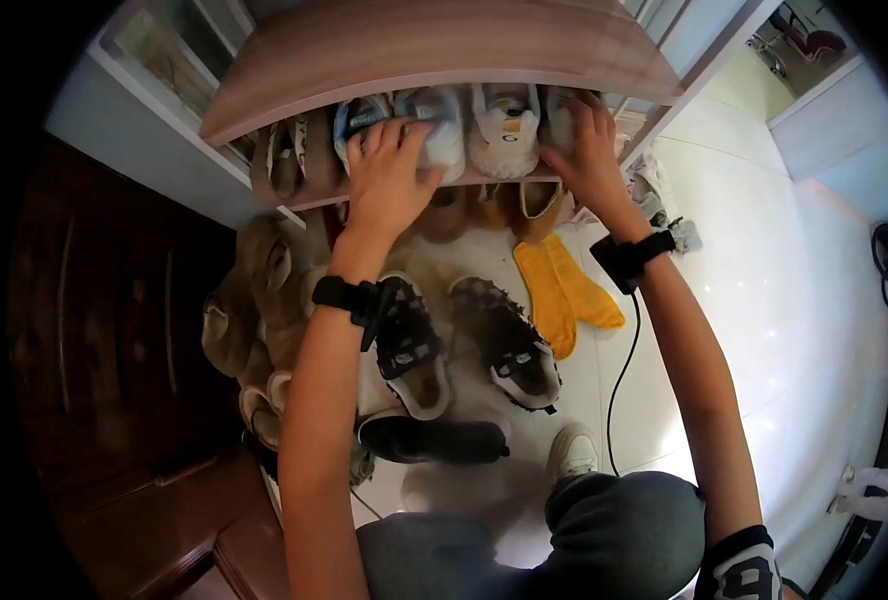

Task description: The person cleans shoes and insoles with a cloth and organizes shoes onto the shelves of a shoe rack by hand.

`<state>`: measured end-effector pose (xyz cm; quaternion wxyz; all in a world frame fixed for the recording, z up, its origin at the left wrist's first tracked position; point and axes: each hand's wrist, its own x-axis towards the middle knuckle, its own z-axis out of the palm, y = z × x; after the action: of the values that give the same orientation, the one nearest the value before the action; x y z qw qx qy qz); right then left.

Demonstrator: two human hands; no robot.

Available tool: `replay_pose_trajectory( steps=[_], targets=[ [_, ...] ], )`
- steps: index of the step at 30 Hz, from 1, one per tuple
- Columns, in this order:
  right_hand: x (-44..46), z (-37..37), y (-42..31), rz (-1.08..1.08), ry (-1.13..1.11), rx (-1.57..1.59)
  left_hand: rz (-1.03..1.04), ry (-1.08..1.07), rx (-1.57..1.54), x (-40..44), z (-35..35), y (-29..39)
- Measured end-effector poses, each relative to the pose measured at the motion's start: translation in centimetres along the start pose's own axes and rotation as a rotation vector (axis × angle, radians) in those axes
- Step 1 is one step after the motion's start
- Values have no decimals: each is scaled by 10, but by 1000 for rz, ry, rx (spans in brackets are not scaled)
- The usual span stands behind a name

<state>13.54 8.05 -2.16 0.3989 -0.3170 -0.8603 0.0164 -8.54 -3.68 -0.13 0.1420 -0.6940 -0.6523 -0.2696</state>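
My left hand [389, 175] rests over pale shoes [444, 135] on the upper rack shelf, its fingers spread and slightly bent. At the right end of that shelf my right hand [589, 160] touches a greyish shoe [558, 118], thumb apart from the fingers. Between my hands stands a white shoe [506, 135]. Dark patterned shoes [469, 165] cannot be told clearly beneath the shelf; tan shoes [536, 210] show there. On the floor lie two black-and-white shoes [411, 345] and yellow socks [554, 295].
The wooden rack top [444, 45] overhangs the shoes. Brown boots [229, 325] stand at the left beside dark wooden furniture [104, 330]. A black shoe [434, 440] lies near my knees. A black cable [612, 410] hangs from my right wrist device.
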Motion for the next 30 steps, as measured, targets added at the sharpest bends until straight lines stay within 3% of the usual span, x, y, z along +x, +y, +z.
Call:
replay_pose_trajectory(
  steps=[7,9,12,16,22,26,29,30],
  targets=[
    [-4,-1,-1,67,50,43,-169,-68,130,12,4,13],
    [-11,-3,-24,3,123,-110,-203,-82,115,14,5,13],
    [-12,-2,-65,-128,-40,-54,-124,-43,58,9,3,9],
    [2,13,-61,-103,12,-103,-50,-45,48,5,1,5],
    [1,8,-65,-2,-34,-198,-118,-27,84,7,-3,11],
    [-7,3,-64,-10,-36,-240,-206,-44,5,12,-10,9],
    [-43,1,-75,-68,-2,-65,-179,-29,-96,16,-13,-1],
    [-59,2,-74,-63,-42,-32,-258,37,-279,20,-17,-2]
  ],
)
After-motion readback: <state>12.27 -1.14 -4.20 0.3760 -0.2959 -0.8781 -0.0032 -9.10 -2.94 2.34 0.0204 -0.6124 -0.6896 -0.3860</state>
